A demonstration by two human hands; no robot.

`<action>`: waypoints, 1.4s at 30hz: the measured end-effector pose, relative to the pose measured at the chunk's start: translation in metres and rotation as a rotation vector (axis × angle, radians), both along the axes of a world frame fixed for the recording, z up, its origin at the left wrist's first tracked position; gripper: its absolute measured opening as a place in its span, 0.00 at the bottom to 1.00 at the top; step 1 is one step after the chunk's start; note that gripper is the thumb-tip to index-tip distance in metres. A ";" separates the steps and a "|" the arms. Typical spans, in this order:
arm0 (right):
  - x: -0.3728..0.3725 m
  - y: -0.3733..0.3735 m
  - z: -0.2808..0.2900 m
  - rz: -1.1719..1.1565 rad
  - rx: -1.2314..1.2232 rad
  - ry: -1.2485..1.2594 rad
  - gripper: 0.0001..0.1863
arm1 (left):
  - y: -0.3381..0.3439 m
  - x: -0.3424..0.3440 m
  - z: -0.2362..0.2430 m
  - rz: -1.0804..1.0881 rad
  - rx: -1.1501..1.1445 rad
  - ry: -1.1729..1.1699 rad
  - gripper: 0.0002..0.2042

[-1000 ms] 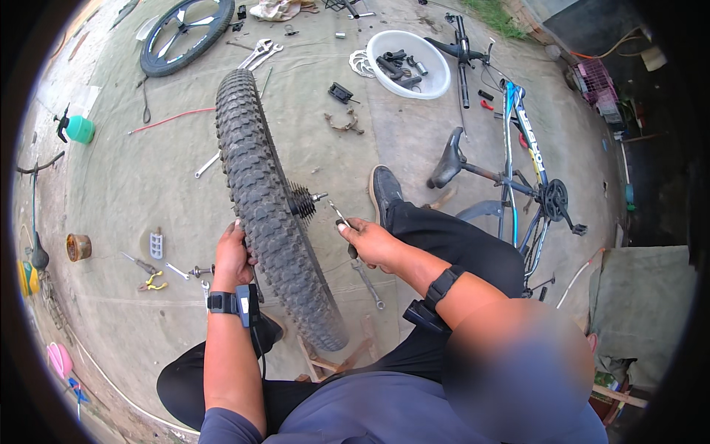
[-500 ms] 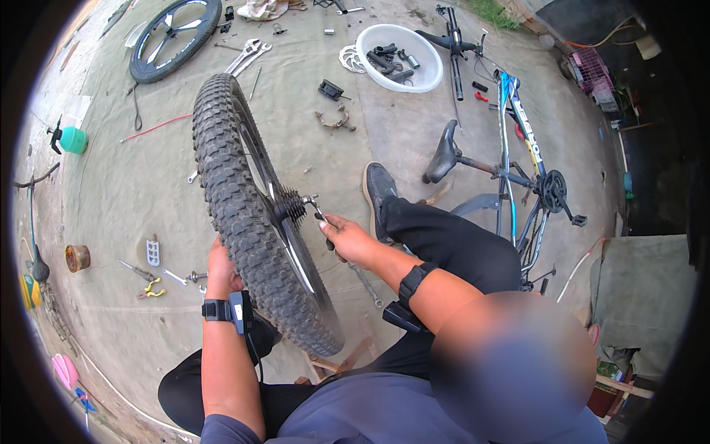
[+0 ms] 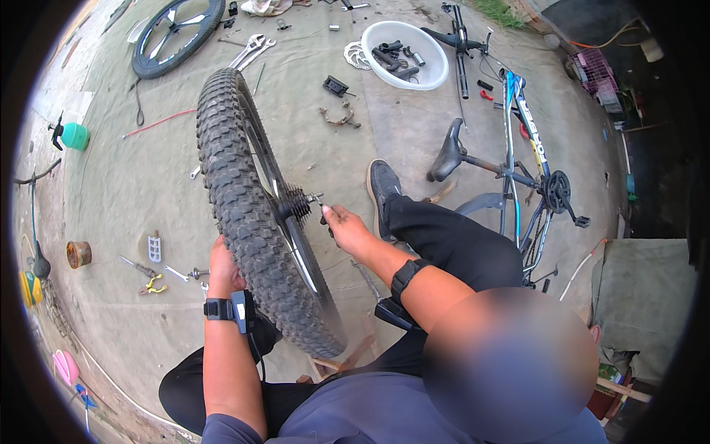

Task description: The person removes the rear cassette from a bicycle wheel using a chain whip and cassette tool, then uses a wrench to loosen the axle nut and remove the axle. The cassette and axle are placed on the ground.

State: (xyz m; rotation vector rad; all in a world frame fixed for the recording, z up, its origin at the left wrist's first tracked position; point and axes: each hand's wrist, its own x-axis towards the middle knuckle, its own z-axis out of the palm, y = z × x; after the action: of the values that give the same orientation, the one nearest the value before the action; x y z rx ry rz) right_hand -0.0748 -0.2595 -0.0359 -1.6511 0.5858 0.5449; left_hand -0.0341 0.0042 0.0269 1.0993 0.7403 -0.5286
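A bicycle wheel (image 3: 231,170) with a knobby tyre stands upright before me, its cassette (image 3: 297,205) facing right. My right hand (image 3: 347,229) is closed around the dark handle of what looks like a ratchet wrench (image 3: 316,199), whose shiny head meets the axle end at the cassette. On the wheel's left side, my left hand (image 3: 224,265) grips its lower part; the tyre hides some of those fingers. Below the right hand, a long wrench (image 3: 364,278) lies on the ground, partly covered by my arm.
A bicycle frame (image 3: 510,174) with saddle and crank lies at right. Farther off are a white basin (image 3: 405,85) of parts, a pedal (image 3: 336,86) and a second wheel (image 3: 177,37). Pliers (image 3: 154,285) and another pedal (image 3: 154,248) lie at left, near a rusty tin (image 3: 78,254).
My right hand has shifted slightly away from me with the wrench handle, its head still at the axle. The left hand keeps its place on the wheel. The whole view has shifted a little.
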 end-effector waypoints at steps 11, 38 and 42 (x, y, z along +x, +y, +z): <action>-0.002 0.001 -0.004 -0.112 0.204 0.073 0.17 | 0.004 -0.001 -0.013 0.022 -0.018 -0.042 0.16; 0.048 -0.021 0.086 -0.168 -0.426 -0.603 0.15 | 0.023 -0.004 -0.041 -0.046 -0.010 -0.113 0.16; 0.048 -0.017 0.079 -0.187 -0.455 -0.726 0.12 | 0.016 -0.003 -0.030 -0.055 -0.077 -0.111 0.16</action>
State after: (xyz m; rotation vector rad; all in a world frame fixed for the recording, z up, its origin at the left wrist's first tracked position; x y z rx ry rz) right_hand -0.0264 -0.2769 0.0430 -2.0300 0.3196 -0.3587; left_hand -0.0374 0.0206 -0.0034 1.0707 0.5899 -0.5343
